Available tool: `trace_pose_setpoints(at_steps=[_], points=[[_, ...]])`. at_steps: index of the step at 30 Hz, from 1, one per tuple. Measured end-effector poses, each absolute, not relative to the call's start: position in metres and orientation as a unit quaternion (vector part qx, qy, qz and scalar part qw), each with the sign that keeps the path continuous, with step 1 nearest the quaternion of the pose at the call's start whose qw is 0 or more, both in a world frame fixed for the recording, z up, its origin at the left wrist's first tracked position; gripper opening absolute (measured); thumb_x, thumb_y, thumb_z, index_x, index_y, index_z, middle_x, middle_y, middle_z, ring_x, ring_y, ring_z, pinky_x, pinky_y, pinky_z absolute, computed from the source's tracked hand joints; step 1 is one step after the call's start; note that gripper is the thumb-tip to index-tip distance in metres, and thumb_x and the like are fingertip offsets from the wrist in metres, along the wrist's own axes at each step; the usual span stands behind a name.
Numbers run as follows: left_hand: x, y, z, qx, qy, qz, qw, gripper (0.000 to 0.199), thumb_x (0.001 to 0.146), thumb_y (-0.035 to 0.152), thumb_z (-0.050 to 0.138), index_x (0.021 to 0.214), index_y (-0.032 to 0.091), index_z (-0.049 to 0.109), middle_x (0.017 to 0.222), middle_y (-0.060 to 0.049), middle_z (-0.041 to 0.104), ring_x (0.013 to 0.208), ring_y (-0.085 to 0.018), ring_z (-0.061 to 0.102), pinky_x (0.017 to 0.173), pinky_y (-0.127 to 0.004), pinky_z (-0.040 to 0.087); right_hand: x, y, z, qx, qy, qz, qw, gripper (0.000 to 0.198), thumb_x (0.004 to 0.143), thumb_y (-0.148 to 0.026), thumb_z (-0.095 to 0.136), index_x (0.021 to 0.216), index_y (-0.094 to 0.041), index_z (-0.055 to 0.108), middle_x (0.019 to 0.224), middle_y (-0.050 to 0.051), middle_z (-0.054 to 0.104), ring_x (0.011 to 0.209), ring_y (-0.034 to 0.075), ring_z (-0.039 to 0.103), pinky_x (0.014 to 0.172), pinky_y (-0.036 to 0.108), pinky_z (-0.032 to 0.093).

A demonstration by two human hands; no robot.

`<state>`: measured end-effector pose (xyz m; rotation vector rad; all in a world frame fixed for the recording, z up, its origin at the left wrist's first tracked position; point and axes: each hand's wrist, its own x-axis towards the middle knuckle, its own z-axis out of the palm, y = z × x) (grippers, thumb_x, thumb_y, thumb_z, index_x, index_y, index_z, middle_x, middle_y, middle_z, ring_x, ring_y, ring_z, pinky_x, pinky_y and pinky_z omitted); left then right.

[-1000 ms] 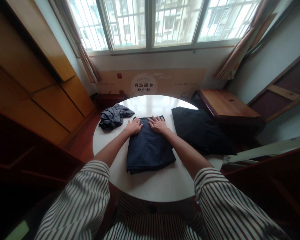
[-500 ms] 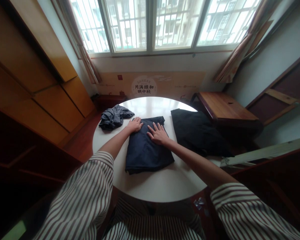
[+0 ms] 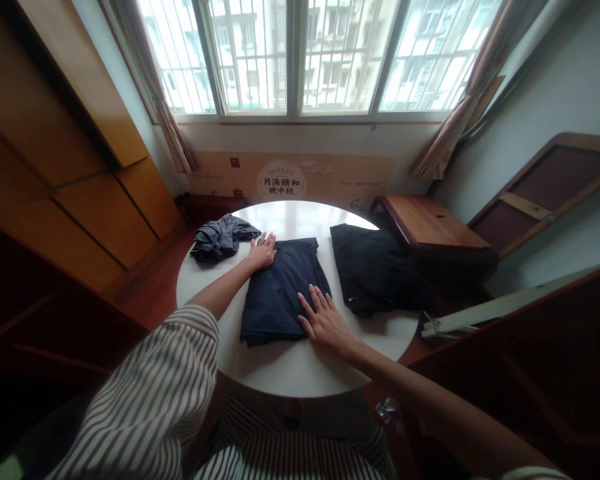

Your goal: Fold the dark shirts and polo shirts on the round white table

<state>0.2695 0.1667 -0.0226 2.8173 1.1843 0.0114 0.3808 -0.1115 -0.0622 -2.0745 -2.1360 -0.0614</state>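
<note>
A folded dark navy garment (image 3: 285, 287) lies flat on a round white table (image 3: 300, 377); its exact kind I cannot tell. My left hand (image 3: 263, 251) rests open on its far left edge, fingers stretched forward. On its near right part lies my right hand (image 3: 323, 322), open with the fingers spread. To the left, a crumpled dark grey garment (image 3: 220, 239) sits close to my left fingertips. A black folded cloth (image 3: 375, 270) lies on the right side of the table, apart from the navy one, and overhangs the edge.
Behind the table at right stands a wooden side table (image 3: 435, 223). Yellow-brown cabinets (image 3: 100, 213) line the left wall. A barred window (image 3: 290, 60) with curtains spans the back. Dark wooden panels flank both sides near me, and small shiny items (image 3: 389, 410) lie below the table's edge.
My right hand has slid toward me over the navy garment, from its upper right to its near right corner. My left hand stays at the far left edge. The view has shifted slightly.
</note>
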Motion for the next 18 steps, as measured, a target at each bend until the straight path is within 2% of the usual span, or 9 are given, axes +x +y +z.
trace_pose_setpoints(at_steps=[3,7,12,16,18], points=[[0.258,0.128,-0.021,0.925,0.378,0.012,0.030,0.060,0.102,0.033,0.029,0.158,0.016,0.023,0.165,-0.011,0.016,0.154,-0.029,0.006,0.119,-0.065,0.009,0.380,-0.112,-0.063,-0.693,-0.715,-0.028,0.089,0.061,0.102,-0.044,0.040,0.156,-0.016,0.036,0.163,0.019,0.021,0.151,0.034,0.018,0.120,0.050,0.022],[0.221,0.065,-0.029,0.919,0.390,-0.024,0.060,0.065,0.102,0.050,0.027,0.157,0.015,0.028,0.164,-0.013,0.018,0.153,-0.031,0.013,0.116,-0.065,0.019,0.380,-0.111,-0.063,-0.693,-0.714,-0.032,0.093,0.060,0.102,-0.043,0.041,0.156,-0.017,0.035,0.163,0.018,0.022,0.151,0.034,0.019,0.120,0.051,0.022],[0.181,0.018,-0.038,0.910,0.412,0.008,0.046,0.062,0.103,0.047,0.025,0.156,0.014,0.031,0.164,-0.013,0.020,0.153,-0.031,0.012,0.114,-0.063,0.026,0.379,-0.112,-0.063,-0.696,-0.712,-0.029,0.091,0.060,0.100,-0.038,0.044,0.156,-0.018,0.035,0.163,0.018,0.021,0.151,0.034,0.019,0.119,0.052,0.022],[0.172,0.009,-0.043,0.891,0.444,0.059,0.073,0.067,0.100,0.047,0.038,0.154,0.009,0.031,0.162,-0.019,0.024,0.151,-0.033,0.020,0.116,-0.056,0.028,0.380,-0.114,-0.059,-0.696,-0.711,-0.005,0.101,0.060,0.099,-0.038,0.046,0.155,-0.017,0.038,0.162,0.019,0.024,0.150,0.035,0.021,0.119,0.053,0.023],[0.166,0.006,-0.043,0.875,0.462,0.113,0.088,0.073,0.096,0.049,0.049,0.152,0.005,0.031,0.158,-0.024,0.032,0.147,-0.034,0.031,0.117,-0.050,0.030,0.384,-0.110,-0.052,-0.694,-0.706,0.021,0.137,0.057,0.098,-0.040,0.047,0.150,-0.016,0.046,0.158,0.020,0.035,0.147,0.034,0.030,0.117,0.051,0.027]])
